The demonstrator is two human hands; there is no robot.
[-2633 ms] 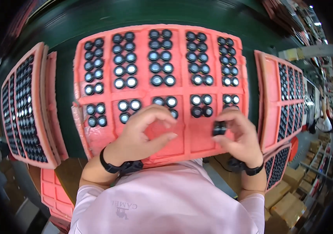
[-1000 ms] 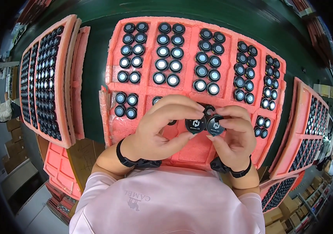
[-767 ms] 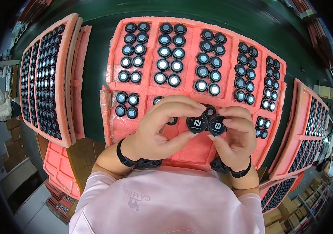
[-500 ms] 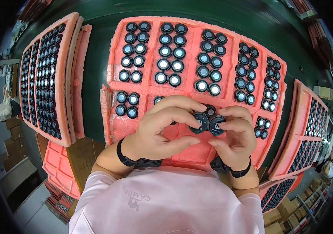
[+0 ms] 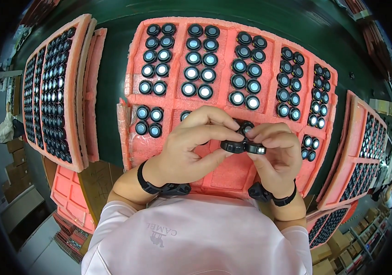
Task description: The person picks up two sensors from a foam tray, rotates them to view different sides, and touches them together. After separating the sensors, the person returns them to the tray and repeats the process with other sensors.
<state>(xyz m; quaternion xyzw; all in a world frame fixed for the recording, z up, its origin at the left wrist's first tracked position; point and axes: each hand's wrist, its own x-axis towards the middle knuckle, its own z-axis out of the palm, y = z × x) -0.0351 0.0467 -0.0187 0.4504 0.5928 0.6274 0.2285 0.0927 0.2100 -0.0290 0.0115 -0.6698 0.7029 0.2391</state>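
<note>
My left hand (image 5: 189, 144) pinches a round black disc-shaped part (image 5: 233, 146) between thumb and fingers. A matching round black part (image 5: 255, 148) is gripped in my right hand (image 5: 276, 149), with small light marks on its rim. Both parts are tilted edge-on to me and sit side by side, seemingly touching. Below and around my hands lies a pink foam tray (image 5: 170, 101), its compartments holding rows of such black parts with pale shiny centres. Just beyond the held pair, another black part (image 5: 246, 128) shows between my fingers. My left hand hides some of the tray's near compartments.
Stacked pink foam trays (image 5: 80, 91) full of similar parts stand at the left, and more filled trays (image 5: 348, 156) at the right. All rest on a dark green table (image 5: 113, 59). A co-worker (image 5: 4, 128) is at the far left, near cardboard boxes (image 5: 19, 172).
Both held parts have turned from showing their flat marked faces to showing their edges. My fingers have curled closer around them, and my hands remain in nearly the same place.
</note>
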